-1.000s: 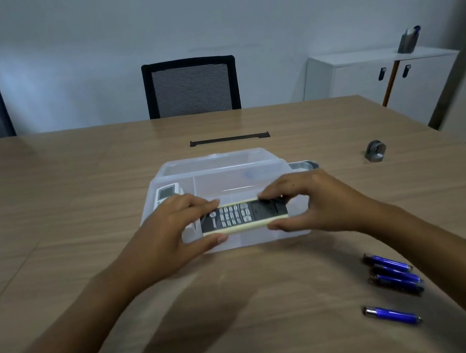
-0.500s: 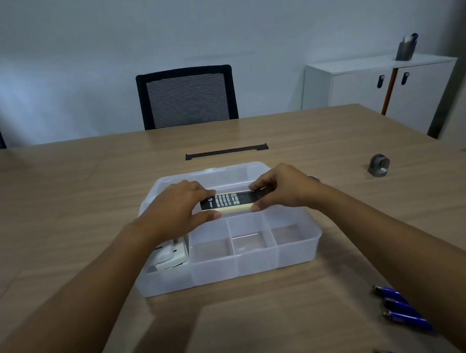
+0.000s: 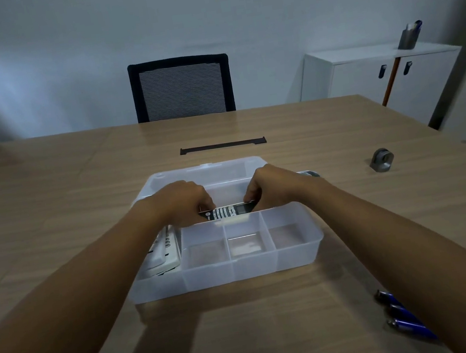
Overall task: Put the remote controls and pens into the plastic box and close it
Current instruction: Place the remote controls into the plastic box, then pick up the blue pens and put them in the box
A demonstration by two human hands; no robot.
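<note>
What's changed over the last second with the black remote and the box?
Both hands, left hand and right hand, carried the black remote from above the near wall of the plastic box back and down into its long rear compartment; they still grip its ends. Unchanged: the white remote in the left compartment, the blue pens on the table, the lid open.

Hidden ends, covered pens, unreadable print

Both ends of the black slim remote control (image 3: 228,210) vanish under the left hand (image 3: 182,202) and right hand (image 3: 269,185); its button labels are too small to read. The white remote control (image 3: 164,253) is partly covered by the left forearm. The blue pens (image 3: 404,317) near the counter's right edge are partly hidden by the right forearm.
</note>
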